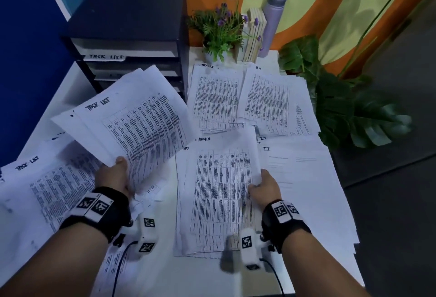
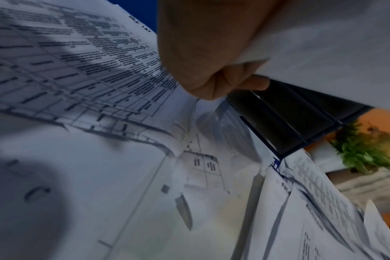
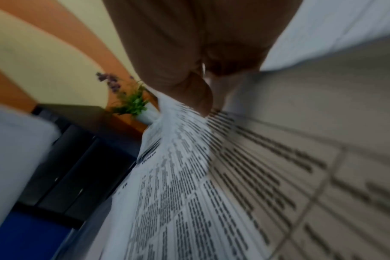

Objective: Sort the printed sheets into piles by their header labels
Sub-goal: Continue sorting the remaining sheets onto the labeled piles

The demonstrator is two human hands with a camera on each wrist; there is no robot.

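Sorting is looking well underway: piles headed Task List (image 1: 215, 98), HR (image 1: 267, 98), Admin (image 1: 219, 193) and IT (image 1: 304, 178) are already lying on the tabletop (image 1: 203, 273). The left hand (image 1: 113, 176) is pinching a fan of Task List sheets (image 1: 132, 122), lifted up; the right hand (image 1: 264, 187) is pinching the Admin pile's edge. Unsorted sheets (image 1: 47, 178) are sitting at left. The black drawer unit (image 1: 132, 37) is wearing a Task List tag, contents hidden.
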